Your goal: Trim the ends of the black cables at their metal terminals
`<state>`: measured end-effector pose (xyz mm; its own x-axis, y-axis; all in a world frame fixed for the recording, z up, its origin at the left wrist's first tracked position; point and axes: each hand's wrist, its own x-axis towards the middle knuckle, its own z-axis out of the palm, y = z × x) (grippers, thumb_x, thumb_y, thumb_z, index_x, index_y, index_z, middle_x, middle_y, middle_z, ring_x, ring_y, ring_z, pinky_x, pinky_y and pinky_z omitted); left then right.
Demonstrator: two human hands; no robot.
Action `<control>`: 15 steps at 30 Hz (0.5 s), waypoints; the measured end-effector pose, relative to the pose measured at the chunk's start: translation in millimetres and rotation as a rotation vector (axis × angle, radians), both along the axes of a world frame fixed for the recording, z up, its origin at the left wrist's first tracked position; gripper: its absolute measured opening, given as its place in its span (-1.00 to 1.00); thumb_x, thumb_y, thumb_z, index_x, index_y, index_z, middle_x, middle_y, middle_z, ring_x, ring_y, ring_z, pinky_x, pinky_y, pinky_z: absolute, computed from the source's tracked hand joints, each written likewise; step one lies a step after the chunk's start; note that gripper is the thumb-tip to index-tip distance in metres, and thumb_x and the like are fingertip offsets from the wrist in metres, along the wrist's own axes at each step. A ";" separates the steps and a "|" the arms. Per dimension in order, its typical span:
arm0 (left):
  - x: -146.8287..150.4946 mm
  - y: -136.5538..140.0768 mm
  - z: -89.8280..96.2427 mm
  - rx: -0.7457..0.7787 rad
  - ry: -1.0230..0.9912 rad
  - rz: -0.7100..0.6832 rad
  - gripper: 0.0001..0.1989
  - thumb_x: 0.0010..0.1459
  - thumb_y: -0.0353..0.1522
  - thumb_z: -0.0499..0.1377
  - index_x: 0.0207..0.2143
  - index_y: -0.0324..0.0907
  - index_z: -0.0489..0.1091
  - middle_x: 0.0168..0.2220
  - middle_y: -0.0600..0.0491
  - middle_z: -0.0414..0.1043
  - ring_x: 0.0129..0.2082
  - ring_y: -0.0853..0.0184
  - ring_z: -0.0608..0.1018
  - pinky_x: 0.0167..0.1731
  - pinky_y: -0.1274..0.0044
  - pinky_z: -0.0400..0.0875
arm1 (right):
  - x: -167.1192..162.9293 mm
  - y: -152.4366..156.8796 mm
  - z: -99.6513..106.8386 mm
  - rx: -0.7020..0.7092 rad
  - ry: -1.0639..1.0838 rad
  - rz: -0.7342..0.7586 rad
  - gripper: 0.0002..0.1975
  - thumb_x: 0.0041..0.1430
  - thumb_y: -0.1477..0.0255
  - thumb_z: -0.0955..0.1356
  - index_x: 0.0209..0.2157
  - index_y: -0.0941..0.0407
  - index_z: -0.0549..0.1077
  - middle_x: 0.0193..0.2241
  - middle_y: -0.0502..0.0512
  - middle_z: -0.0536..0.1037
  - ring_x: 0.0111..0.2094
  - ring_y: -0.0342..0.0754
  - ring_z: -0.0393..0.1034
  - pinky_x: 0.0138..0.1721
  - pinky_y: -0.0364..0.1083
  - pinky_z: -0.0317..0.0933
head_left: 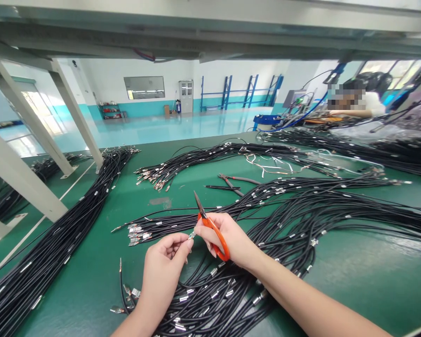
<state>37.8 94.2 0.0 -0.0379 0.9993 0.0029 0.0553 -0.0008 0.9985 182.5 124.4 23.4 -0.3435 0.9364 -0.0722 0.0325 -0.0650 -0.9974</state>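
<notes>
Between thumb and index finger, my left hand (161,269) pinches a small shiny metal terminal (191,236). My right hand (236,238) is closed around red-handled scissors (221,241), whose dark blades point up and away. The right fingertips meet the left ones at the terminal; whether they grip it too I cannot tell. Under and beside both hands spreads a bundle of black cables (228,285) with metal ends and white tags. Just beyond lies another bundle, its metal terminals (136,232) facing left. Part of the terminal is hidden by my fingers.
Pliers (236,184) and a black pen-like tool (222,187) lie on the green table (91,262). More black cables (73,229) run along the left, near pale frame posts (75,112). White strips (266,164) lie farther back. A co-worker (358,100) sits at the far right.
</notes>
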 end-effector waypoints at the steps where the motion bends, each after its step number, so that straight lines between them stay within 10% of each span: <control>1: 0.0 0.5 0.3 -0.022 -0.024 -0.012 -0.75 -0.11 -0.23 0.24 -0.44 -0.25 0.45 -0.60 0.09 0.37 -0.59 0.42 0.36 -0.55 0.60 0.28 | 0.1 -0.6 0.5 0.005 -0.005 -0.007 -0.76 -0.05 0.30 0.35 -0.57 0.15 0.25 -0.81 -0.18 0.24 -0.81 -0.29 0.10 -0.79 -0.30 -0.07; 15: -3.8 0.3 4.7 -0.147 -0.211 -0.245 -0.82 -0.05 -0.32 0.22 -0.57 -0.27 0.37 -0.64 0.18 0.18 -0.63 0.55 0.05 -0.62 0.61 -0.12 | 14.1 -3.5 6.8 0.033 -0.111 0.078 -0.88 -0.06 0.41 0.35 -0.47 0.19 0.41 -0.74 -0.13 0.32 -0.75 -0.29 0.14 -0.74 -0.29 0.05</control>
